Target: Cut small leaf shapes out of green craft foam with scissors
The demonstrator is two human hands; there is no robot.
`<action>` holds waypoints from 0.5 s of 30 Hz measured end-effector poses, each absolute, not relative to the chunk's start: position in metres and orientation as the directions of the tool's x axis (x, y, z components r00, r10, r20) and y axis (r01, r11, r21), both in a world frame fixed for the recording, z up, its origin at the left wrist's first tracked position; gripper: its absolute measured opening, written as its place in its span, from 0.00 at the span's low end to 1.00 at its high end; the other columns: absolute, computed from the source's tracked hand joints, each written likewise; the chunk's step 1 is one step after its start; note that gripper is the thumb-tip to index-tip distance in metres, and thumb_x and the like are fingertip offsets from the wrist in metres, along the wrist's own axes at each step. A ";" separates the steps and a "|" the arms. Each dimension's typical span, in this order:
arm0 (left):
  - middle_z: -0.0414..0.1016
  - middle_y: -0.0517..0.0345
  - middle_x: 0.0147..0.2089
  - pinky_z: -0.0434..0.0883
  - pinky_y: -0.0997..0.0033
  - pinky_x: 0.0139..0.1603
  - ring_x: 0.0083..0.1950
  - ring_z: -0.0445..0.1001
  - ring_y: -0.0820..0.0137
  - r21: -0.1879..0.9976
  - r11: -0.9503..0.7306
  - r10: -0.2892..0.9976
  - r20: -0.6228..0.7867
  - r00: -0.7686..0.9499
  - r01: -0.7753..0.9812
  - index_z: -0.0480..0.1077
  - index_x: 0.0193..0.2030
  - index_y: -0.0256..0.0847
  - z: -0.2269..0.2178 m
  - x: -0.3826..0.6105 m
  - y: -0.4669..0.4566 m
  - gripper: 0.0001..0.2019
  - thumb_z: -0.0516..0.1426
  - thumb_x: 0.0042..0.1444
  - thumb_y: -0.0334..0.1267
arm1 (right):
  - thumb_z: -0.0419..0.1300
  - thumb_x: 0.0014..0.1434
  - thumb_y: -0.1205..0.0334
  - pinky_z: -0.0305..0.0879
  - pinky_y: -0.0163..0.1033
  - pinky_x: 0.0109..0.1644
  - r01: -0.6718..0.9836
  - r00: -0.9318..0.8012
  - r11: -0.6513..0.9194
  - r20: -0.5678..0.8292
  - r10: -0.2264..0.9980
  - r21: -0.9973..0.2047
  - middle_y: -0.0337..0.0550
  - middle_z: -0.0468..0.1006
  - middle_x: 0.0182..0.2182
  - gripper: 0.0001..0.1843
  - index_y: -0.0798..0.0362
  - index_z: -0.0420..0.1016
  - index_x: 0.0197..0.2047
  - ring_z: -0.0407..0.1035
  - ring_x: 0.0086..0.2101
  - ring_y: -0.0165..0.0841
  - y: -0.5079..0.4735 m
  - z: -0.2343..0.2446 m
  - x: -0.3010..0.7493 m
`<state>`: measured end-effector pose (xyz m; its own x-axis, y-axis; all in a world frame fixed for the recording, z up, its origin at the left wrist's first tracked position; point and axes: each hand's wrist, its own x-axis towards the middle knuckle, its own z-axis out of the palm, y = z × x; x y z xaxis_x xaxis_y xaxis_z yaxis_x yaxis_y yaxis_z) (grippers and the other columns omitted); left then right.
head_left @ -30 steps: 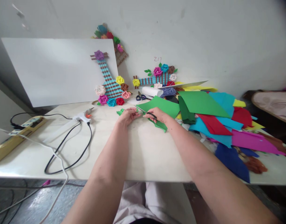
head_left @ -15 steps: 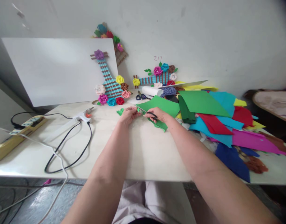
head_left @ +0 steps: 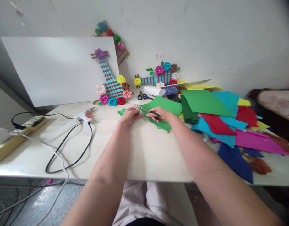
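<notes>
My right hand [head_left: 158,113] is closed round the dark handles of a pair of scissors [head_left: 144,110], whose blades point left toward my other hand. Between the fingers of my left hand [head_left: 131,115] is a small piece of green paper [head_left: 140,111], close beside the blades. Under and behind the scissors lies a large green sheet [head_left: 166,106]. Small green scraps [head_left: 121,111] rest just left of my left hand. A second pair of scissors with blue handles [head_left: 142,96] lies behind my hands.
A glue gun [head_left: 82,116] with a black cord lies left, near a yellow power strip [head_left: 38,124]. Coloured paper sheets [head_left: 222,128] are heaped at right. Against the wall stand a guitar-shaped craft with paper flowers [head_left: 111,83], another lying sideways [head_left: 156,78], and a white board [head_left: 57,72].
The scissors and both hands stay in nearly the same place, with the blades shifted slightly beside the small green piece. The view has tilted a little.
</notes>
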<state>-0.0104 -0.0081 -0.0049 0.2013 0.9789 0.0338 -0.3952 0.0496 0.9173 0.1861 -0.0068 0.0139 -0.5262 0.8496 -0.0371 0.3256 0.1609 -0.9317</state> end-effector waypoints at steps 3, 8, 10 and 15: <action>0.68 0.58 0.23 0.74 0.68 0.37 0.27 0.72 0.73 0.917 0.050 0.977 0.038 0.212 -0.395 0.66 0.24 0.33 -0.005 -0.011 -0.008 0.06 0.59 0.47 0.25 | 0.66 0.49 0.57 0.53 0.28 0.12 0.345 -0.519 0.172 -0.035 0.854 -0.923 0.33 0.66 0.11 0.15 0.56 0.66 0.23 0.55 0.11 0.21 -0.008 0.018 0.184; 0.68 0.58 0.22 0.74 0.68 0.36 0.27 0.72 0.73 0.914 0.045 0.974 0.050 0.222 -0.404 0.66 0.24 0.33 -0.007 -0.011 -0.006 0.06 0.60 0.46 0.25 | 0.67 0.48 0.56 0.53 0.27 0.12 0.359 -0.509 0.173 -0.037 0.860 -0.917 0.32 0.66 0.11 0.15 0.57 0.68 0.24 0.56 0.11 0.21 -0.008 0.019 0.183; 0.68 0.58 0.22 0.74 0.68 0.36 0.28 0.72 0.72 0.914 0.043 0.971 0.057 0.231 -0.405 0.66 0.24 0.33 -0.009 -0.012 -0.005 0.06 0.60 0.45 0.26 | 0.67 0.48 0.54 0.53 0.27 0.12 0.354 -0.510 0.180 -0.028 0.860 -0.918 0.32 0.66 0.11 0.16 0.57 0.68 0.25 0.56 0.11 0.21 -0.006 0.017 0.182; 0.68 0.58 0.23 0.74 0.67 0.37 0.28 0.72 0.72 0.916 0.028 0.966 0.078 0.245 -0.401 0.66 0.24 0.34 -0.010 -0.012 -0.004 0.07 0.62 0.43 0.27 | 0.68 0.46 0.53 0.52 0.26 0.12 0.339 -0.493 0.186 -0.006 0.870 -0.922 0.31 0.65 0.11 0.17 0.57 0.69 0.25 0.55 0.10 0.20 -0.004 0.014 0.180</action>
